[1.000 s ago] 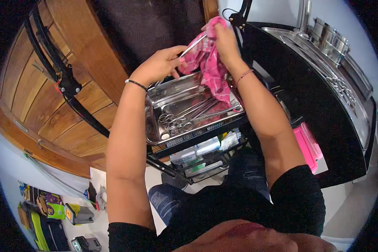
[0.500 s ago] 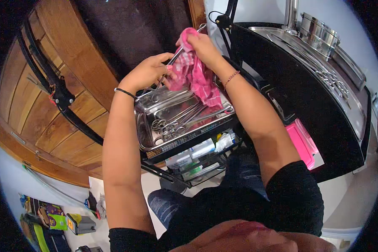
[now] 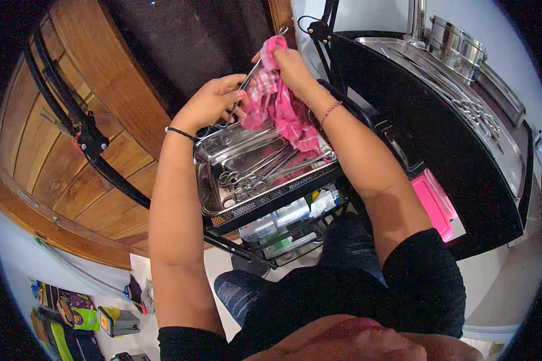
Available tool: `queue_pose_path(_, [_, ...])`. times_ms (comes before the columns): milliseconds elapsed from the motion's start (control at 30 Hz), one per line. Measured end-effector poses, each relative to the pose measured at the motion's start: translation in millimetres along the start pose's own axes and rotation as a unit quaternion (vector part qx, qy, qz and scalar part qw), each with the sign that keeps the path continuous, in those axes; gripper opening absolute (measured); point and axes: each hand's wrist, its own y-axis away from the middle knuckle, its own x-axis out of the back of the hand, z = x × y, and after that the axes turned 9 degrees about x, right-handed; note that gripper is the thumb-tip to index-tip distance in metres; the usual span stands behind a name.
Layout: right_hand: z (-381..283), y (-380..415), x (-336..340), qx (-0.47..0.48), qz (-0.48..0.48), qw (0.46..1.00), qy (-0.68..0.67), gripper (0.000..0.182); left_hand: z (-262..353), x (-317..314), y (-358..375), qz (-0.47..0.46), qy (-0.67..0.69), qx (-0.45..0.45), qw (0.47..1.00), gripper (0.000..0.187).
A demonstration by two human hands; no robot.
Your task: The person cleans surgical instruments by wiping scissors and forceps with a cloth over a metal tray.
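A long metal instrument (image 3: 248, 77) slants up between my hands, above a steel tray (image 3: 223, 210). My left hand (image 3: 214, 101) is closed on its lower part. Higher up, my right hand (image 3: 290, 66) holds a pink checked cloth (image 3: 283, 111) around the instrument's upper part, and a ring-like end shows above the cloth. The cloth hangs down to the tray's right side. Several scissor-like instruments (image 3: 244, 183) lie in the tray with their ring handles toward me.
On the right, a black stand (image 3: 415, 120) bears a metal tray with more long instruments (image 3: 476, 114) and a round steel container (image 3: 457, 48). A pink box (image 3: 432, 201) is below. Packages (image 3: 289, 213) fill the cart's lower shelf. A wooden door (image 3: 84, 174) stands left.
My right hand and the cloth have shifted slightly, and the instrument's upper end has moved a little up and left. Both hands keep their hold.
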Motion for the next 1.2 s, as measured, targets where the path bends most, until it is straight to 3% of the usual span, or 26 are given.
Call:
queue_pose_path(100, [-6.8, 3.0, -3.4, -0.042, -0.045, 0.997, 0.040, 0.045, -2.0, 1.0, -0.3, 0.004, 0.000, -0.004, 1.000, 0.035])
queue_pose_path(267, [-11.9, 1.3, 1.8, -0.004, 0.030, 0.999, -0.013, 0.043, -3.7, 3.1, -0.8, -0.044, 0.003, -0.013, 0.999, 0.037])
queue_pose_path(433, [-8.0, 7.9, -10.2, -0.029, -0.071, 0.997, 0.014, 0.041, -0.6, -0.5, 1.8, -0.011, 0.033, -0.020, 0.999, 0.028])
queue_pose_path(567, [6.1, 0.3, -0.4, -0.097, -0.031, 0.994, -0.031, 0.041, 4.5, 5.6, 3.9, 0.023, -0.112, -0.010, 0.993, 0.019])
queue_pose_path(767, [-9.5, -2.0, 1.3, 0.007, 0.058, 0.996, -0.070, 0.040, 5.3, 3.0, 4.7, 0.068, -0.078, -0.019, 0.994, 0.016])
queue_pose_path(933, [-7.8, 4.1, -5.1, -0.093, -0.073, 0.989, 0.089, 0.040, -1.8, 6.9, -2.8, 0.049, -0.018, -0.046, 0.998, 0.016])
queue_pose_path(1067, [22.6, -5.2, 5.0, -0.070, 0.001, 0.995, -0.068, 0.032, -0.9, 5.8, -1.7, 0.071, -0.023, -0.037, 0.996, 0.016])
queue_pose_path(1200, [0.4, -0.7, 2.7, -0.004, 0.058, 0.997, -0.051, 0.023, -0.7, 7.3, -0.7, 0.091, -0.032, -0.035, 0.995, 0.016])
